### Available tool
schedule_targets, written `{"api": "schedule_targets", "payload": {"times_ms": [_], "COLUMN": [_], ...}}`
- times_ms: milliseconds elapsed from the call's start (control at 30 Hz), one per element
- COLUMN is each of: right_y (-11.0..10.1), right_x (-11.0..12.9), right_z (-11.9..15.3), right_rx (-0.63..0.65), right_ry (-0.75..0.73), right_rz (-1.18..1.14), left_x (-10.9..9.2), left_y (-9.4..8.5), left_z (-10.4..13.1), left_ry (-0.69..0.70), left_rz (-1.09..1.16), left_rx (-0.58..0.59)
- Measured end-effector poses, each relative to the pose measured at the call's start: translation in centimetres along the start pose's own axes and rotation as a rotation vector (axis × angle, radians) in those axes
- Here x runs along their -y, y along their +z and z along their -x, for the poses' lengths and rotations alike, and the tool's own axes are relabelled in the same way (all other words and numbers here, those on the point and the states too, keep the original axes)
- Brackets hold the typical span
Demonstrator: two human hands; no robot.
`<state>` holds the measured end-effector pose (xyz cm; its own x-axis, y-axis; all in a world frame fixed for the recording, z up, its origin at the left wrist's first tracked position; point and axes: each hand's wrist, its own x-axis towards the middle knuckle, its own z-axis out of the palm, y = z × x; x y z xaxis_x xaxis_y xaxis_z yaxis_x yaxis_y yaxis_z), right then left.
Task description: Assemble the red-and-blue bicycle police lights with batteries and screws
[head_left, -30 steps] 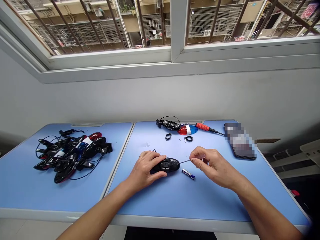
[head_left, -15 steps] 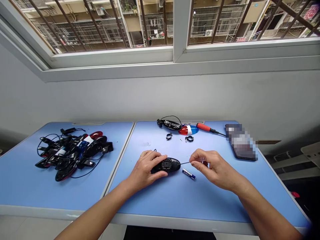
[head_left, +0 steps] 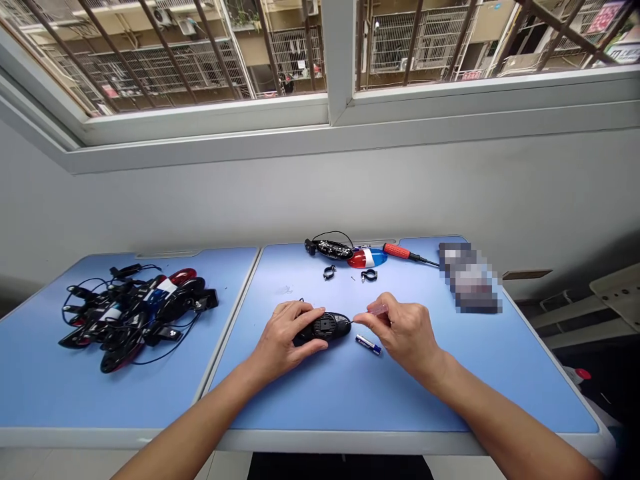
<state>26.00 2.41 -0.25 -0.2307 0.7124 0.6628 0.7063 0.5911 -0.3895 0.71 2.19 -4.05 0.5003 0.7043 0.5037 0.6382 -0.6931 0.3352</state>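
- Left hand (head_left: pixel 285 335) is bent around the left end of a black case (head_left: pixel 327 325). Its thumb is on the near side and its fingers are on the far side, holding the case on the blue table (head_left: pixel 425 400).
- Right hand (head_left: pixel 405 330) pinches a small screwdriver (head_left: pixel 379 310) with a see-through, reddish handle.
- The case sits between the two hands. Its long way runs left to right, so its right end points at the right hand. The left hand is nearer, since it touches the case. The right thumb is just beside that right end. I cannot tell if the screwdriver's tip touches it.
- One battery (head_left: pixel 369 345) lies slanted near that end, on the person's side.
- Half a second ago, more of the screwdriver showed between the right hand and the case. Now the right hand is closer. The left hand's hold looks the same.
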Motion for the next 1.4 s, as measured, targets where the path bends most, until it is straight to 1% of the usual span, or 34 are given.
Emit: {"api": "schedule_targets", "payload": {"times_ms": [100,167,233,333,400,433,500,633,733,833,933,1000,1067,1167,1267,1333,1400], "right_y": [-0.1,-0.3,-0.8,-1.5,-1.8,-1.9,-1.6,-0.7,-0.1,0.1,0.1,-0.1,-0.5,-1.4,-2.5,-2.8,-2.5], "right_x": [-0.3,-0.2,0.0,0.2,0.1,0.0,-0.2,-0.2,-0.3,-0.5,-0.6,-0.4,-0.2,0.1,0.1,0.0,0.0], "right_z": [-0.1,-0.2,-0.5,-0.9,-1.1,-1.1,-1.0,-0.6,-0.6,-0.7,-0.8,-0.8,-0.9,-1.4,-2.0,-2.0,-1.8], "right_rx": [0.02,0.049,0.1,0.212,0.261,0.265,0.226,0.103,0.032,0.008,0.007,0.041,0.117,0.294,0.464,0.495,0.441], "right_ry": [0.071,0.074,0.035,-0.07,-0.094,-0.089,-0.066,-0.041,0.032,0.124,0.156,0.157,0.172,0.221,0.227,0.198,0.144], "right_rz": [-0.028,-0.121,-0.266,-0.44,-0.453,-0.43,-0.347,-0.194,-0.146,-0.137,-0.156,-0.231,-0.357,-0.516,-0.566,-0.539,-0.477], "left_x": [0.0,0.0,0.1,0.2,0.2,0.2,0.1,0.0,-0.1,-0.1,-0.1,0.0,0.0,0.1,0.1,0.2,0.2], "left_y": [0.0,0.1,0.1,0.1,0.1,0.1,0.0,0.0,0.1,0.2,0.2,0.2,0.1,0.0,0.0,-0.1,-0.1], "left_z": [0.0,0.0,0.0,0.1,0.1,0.1,0.0,0.0,0.0,0.0,0.1,0.1,0.1,0.1,0.1,0.1,0.1], "left_ry": [0.004,0.004,0.007,0.008,0.001,-0.003,-0.005,-0.011,-0.027,-0.039,-0.043,-0.039,-0.036,-0.04,-0.035,-0.029,-0.028], "left_rz": [-0.011,-0.015,-0.017,-0.019,-0.015,-0.011,0.0,0.016,0.017,0.014,0.011,0.009,0.009,0.009,0.013,0.016,0.017], "left_rx": [0.003,0.003,0.003,0.005,0.007,0.008,0.01,0.014,0.016,0.018,0.017,0.017,0.019,0.023,0.028,0.03,0.032]}}
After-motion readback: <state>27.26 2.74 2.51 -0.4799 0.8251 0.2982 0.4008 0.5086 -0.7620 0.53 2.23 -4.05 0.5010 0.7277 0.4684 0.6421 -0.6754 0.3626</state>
